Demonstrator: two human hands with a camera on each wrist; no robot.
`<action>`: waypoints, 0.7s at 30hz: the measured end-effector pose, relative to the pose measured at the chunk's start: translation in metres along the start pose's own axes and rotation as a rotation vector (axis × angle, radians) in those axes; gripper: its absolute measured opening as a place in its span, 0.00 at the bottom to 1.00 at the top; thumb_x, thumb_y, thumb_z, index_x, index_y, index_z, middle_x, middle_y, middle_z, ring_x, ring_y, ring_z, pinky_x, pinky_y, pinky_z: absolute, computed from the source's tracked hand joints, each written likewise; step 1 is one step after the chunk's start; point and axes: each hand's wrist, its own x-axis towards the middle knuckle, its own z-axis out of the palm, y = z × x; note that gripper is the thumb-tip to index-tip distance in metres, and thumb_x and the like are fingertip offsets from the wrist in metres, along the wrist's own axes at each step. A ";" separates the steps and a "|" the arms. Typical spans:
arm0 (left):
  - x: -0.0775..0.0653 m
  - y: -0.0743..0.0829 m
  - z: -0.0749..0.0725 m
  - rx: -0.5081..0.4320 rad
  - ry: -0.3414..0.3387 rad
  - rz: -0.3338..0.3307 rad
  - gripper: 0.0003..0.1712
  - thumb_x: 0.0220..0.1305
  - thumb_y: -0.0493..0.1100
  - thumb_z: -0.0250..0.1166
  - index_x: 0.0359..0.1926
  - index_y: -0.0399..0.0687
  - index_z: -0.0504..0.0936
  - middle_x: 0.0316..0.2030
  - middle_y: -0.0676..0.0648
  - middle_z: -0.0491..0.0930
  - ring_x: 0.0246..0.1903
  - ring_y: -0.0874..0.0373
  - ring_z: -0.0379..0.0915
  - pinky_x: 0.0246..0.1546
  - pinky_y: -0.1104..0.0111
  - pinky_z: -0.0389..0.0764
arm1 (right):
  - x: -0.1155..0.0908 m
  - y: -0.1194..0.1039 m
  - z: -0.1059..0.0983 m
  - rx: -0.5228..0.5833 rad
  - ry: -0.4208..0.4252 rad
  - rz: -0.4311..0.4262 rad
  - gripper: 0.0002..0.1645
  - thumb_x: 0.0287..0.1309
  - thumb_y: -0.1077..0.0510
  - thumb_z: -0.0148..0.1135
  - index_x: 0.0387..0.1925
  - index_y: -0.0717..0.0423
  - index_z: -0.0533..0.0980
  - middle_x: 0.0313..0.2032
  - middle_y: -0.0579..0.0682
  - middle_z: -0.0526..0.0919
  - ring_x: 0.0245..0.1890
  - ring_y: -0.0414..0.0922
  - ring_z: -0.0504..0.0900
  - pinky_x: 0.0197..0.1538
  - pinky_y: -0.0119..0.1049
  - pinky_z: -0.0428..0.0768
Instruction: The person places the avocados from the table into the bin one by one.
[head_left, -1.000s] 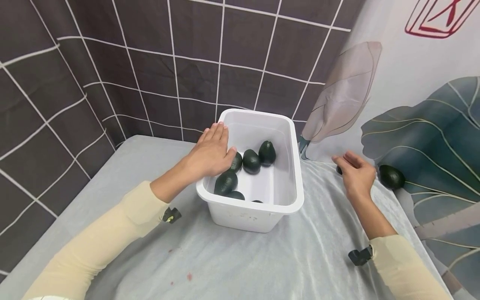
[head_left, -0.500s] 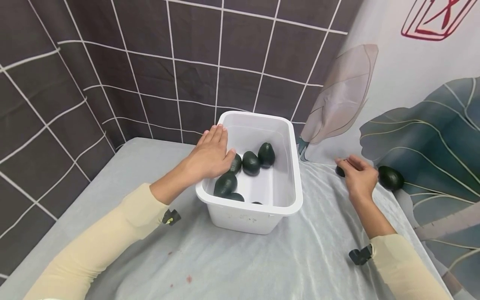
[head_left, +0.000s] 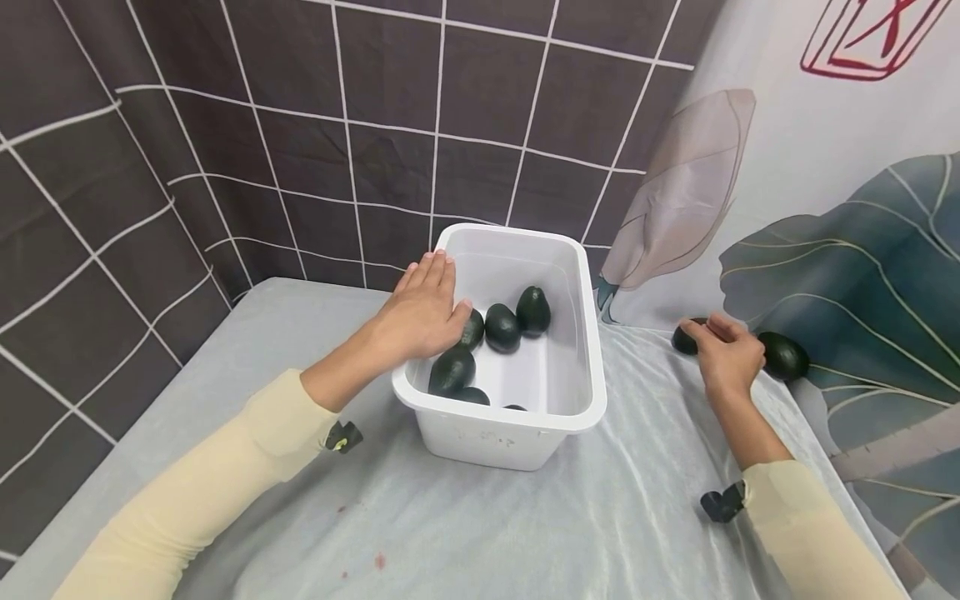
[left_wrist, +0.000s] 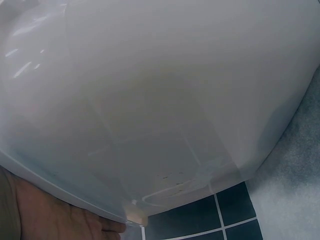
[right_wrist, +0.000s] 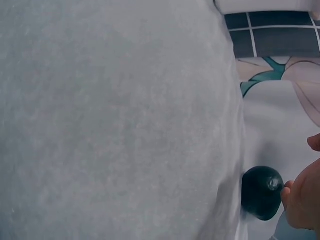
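Note:
My left hand lies over the left rim of a white plastic tub, fingers straight and thumb out to the side. In the left wrist view the hand runs along the rim, below the tub's wall. Several dark green avocados lie inside the tub. My right hand is at the right, its fingers loosely bent, between two loose avocados. One avocado shows just left of the thumb, partly hidden by the hand; the other avocado lies right beside the knuckles.
A light grey cloth covers the table under the tub. Behind it hangs a dark curtain with white grid lines. A white curtain with leaf prints borders the table on the right, close to the loose avocados.
My right hand has slid a little to the right, so more of the avocado at its left shows. The left hand and the tub have stayed in place.

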 end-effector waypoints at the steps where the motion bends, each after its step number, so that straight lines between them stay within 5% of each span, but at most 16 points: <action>1: 0.000 0.000 0.000 0.000 0.000 -0.001 0.47 0.88 0.56 0.41 0.90 0.28 0.43 0.92 0.30 0.36 0.93 0.35 0.30 0.94 0.46 0.35 | 0.001 0.001 0.000 -0.004 0.002 -0.001 0.43 0.65 0.38 0.80 0.78 0.42 0.80 0.75 0.43 0.85 0.73 0.37 0.82 0.71 0.27 0.82; 21: 0.000 -0.001 0.000 0.004 0.004 0.009 0.47 0.88 0.56 0.42 0.90 0.27 0.43 0.91 0.29 0.36 0.93 0.35 0.30 0.94 0.45 0.36 | 0.009 0.011 0.000 0.036 0.087 0.025 0.41 0.64 0.42 0.82 0.76 0.44 0.82 0.61 0.35 0.87 0.69 0.36 0.82 0.74 0.30 0.80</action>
